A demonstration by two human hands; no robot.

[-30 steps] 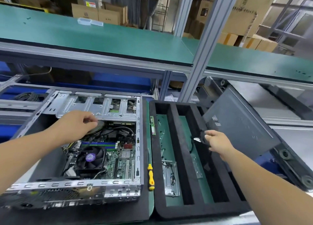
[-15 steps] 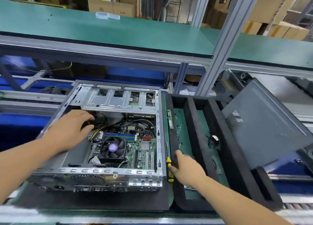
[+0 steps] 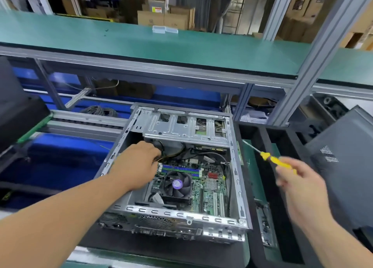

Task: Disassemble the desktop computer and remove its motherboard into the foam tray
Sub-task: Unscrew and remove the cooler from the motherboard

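Pinched in your right hand (image 3: 298, 189), the yellow-handled screwdriver (image 3: 277, 161) hangs over the black foam tray (image 3: 282, 197), just right of the open silver metal computer case (image 3: 181, 130). Your left hand (image 3: 137, 164) reaches into that case at the yellow-and-black cable bundle (image 3: 171, 156); whether its fingers close on the wires is hidden. Deep in the case lies the green motherboard (image 3: 212, 195), probably stiff, light and fragile: lift it by its bare edges, never by the black cooling fan (image 3: 177, 185).

Desktop computer (image 3: 181, 166) open, side panel off; green motherboard (image 3: 210, 189) seated inside, fan-topped. Black foam tray (image 3: 280, 197) just right.
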